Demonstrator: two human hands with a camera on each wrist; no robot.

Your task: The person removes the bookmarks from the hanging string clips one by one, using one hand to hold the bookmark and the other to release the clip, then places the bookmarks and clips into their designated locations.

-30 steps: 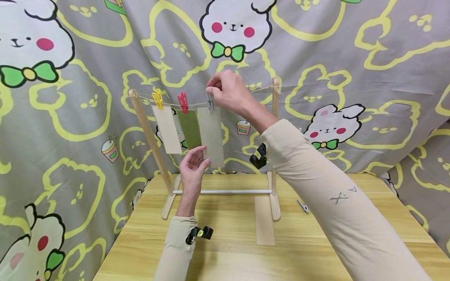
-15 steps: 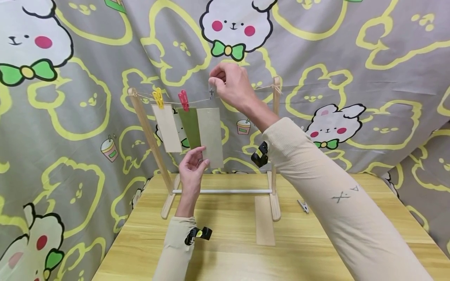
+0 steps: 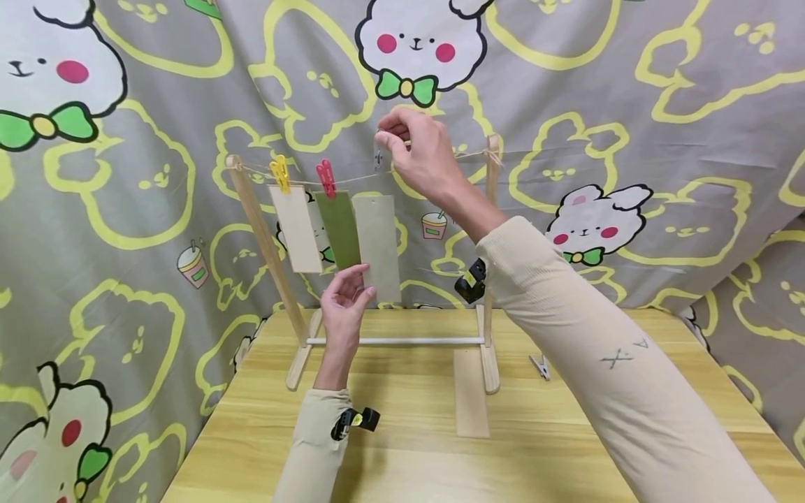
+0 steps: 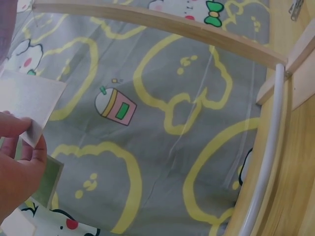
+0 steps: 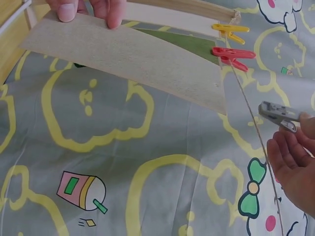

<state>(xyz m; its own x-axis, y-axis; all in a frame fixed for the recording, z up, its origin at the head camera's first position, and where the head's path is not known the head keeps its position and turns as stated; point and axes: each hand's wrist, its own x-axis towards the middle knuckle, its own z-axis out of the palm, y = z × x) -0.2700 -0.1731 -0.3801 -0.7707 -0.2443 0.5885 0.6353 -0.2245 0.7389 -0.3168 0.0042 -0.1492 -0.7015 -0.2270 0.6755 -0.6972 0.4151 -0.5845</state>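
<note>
Pale grey card: upright, below string | grey clip: just above string

in my right wrist view, the grey card hides much of the green card, and the right hand is cut off at the right. my left wrist view crops the left hand at the left. from the head, the right hand covers part of the grey clip, too small for me to judge its jaws.

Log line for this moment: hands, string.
left hand: pinches unclipped grey card | right hand: holds grey clip | string: yellow peg on cream card, red peg on green card
</note>
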